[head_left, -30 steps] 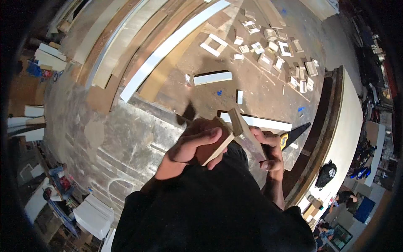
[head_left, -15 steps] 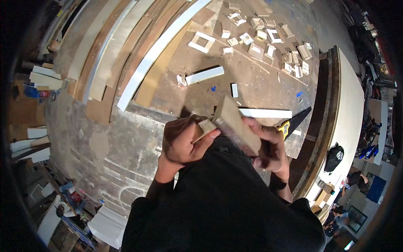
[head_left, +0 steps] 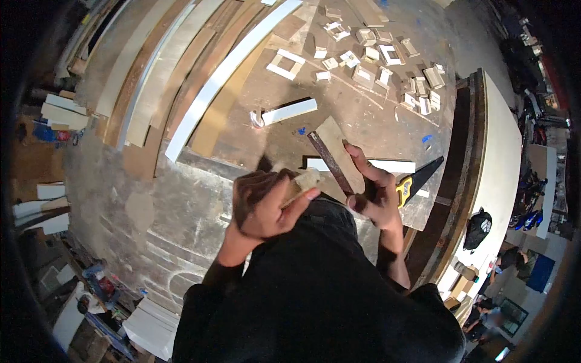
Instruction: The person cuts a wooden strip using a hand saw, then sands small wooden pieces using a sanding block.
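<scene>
My left hand (head_left: 259,202) is closed, thumb and fingers pinching a small tan piece (head_left: 308,179) with a pale, rough-looking face; whether it is wood or folded sandpaper I cannot tell. A short wooden block (head_left: 340,148) with a dark long edge is gripped in my right hand (head_left: 378,190), tilted, its far end pointing up and left. The small piece and the block are apart. Behind the right hand lie a white strip (head_left: 393,165) and a handsaw (head_left: 417,181) with a yellow and black handle.
Long boards (head_left: 206,100) lie at the upper left of the worktable (head_left: 151,206). Several small wooden frames and blocks (head_left: 366,75) are scattered at the far side. A white strip (head_left: 290,111) lies ahead. At the right is a pale panel (head_left: 499,175) with a black bag (head_left: 479,228).
My right hand has drawn the block away from the small piece and turned it, so the dark edge now shows. The left hand stays nearly in place, still holding its piece.
</scene>
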The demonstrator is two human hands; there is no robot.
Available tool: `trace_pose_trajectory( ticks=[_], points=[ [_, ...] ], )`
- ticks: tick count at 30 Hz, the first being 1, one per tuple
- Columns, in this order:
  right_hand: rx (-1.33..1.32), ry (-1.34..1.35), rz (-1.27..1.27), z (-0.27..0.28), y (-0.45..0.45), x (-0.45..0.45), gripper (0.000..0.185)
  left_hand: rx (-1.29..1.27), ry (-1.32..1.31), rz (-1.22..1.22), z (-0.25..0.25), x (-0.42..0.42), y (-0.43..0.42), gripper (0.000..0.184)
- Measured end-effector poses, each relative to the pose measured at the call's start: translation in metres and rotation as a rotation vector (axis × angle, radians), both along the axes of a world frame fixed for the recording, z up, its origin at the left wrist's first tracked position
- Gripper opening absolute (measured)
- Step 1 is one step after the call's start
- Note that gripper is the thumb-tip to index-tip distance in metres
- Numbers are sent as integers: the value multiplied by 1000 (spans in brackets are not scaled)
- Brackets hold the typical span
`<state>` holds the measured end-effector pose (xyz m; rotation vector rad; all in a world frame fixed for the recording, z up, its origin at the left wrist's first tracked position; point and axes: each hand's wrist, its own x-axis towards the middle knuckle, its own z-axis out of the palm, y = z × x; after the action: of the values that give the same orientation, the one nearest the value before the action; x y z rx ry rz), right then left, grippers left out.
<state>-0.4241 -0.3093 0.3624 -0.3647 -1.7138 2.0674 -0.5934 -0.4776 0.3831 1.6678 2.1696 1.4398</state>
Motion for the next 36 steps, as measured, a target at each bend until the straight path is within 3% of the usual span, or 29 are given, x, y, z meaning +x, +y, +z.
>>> trace_pose_trajectory(
  ticks=[1, 6, 8, 11, 17, 22, 25, 26, 28, 30, 33, 36],
  points=[
    [137, -45, 18, -1, 4, 4, 81, -54, -44, 32, 1, 1, -2, 27],
    [87, 110, 156, -23, -6, 3, 82, 27, 115, 71, 8, -6, -4, 31],
    [96, 114, 125, -43, -4, -5, 80, -146, 177, 27, 12, -5, -4, 30],
    [160, 151, 172, -29, 5, -6, 79, -159, 139, 31, 12, -5, -4, 27],
    [82, 60, 125, -64, 13, -4, 75, -38, 98, 43, 15, 3, 1, 27],
    [82, 152, 113, -36, 14, 9, 79, -185, 65, 60, 9, 5, 0, 22],
    [136, 110, 129, -48, 14, 13, 82, 11, 1, 35, 11, 8, 11, 20],
    [191, 82, 104, -55, 11, 13, 81, 4, -3, 34, 10, 9, 11, 20],
    [31, 30, 71, -50, 7, 7, 81, 14, -110, -42, 7, 10, 11, 21],
    [62, 158, 62, -43, 11, 10, 82, -2, -113, -20, 4, 11, 12, 22],
    [130, 70, 126, -8, 9, 20, 84, -19, -99, -6, 10, 9, 11, 25],
    [175, 13, 105, -10, 12, 21, 83, 10, -98, -44, 5, 7, 16, 26]
  ],
)
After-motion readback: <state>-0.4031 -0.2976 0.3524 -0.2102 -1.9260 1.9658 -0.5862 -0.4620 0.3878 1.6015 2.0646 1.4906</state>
